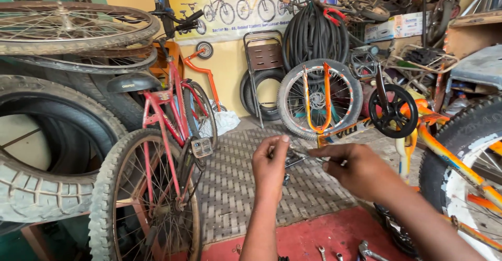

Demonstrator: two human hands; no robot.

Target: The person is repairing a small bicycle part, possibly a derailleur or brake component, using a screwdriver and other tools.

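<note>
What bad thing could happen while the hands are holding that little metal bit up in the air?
The small metal part, pinched between the left hand and right hand, might slip and vanish into the woven mat. The right arm is also close to the black chainring, whose teeth could scratch it.

A grey woven mat (246, 188) covers the floor beside a red mat (314, 237), where several metal wrenches (345, 251) lie along its near edge, and a red bicycle (167, 151) stands on the woven one

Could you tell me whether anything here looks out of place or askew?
Yes: the orange bicycle at right lies upside down, its black chainring up in the air, and loose spanners lie scattered on the red mat.
</note>
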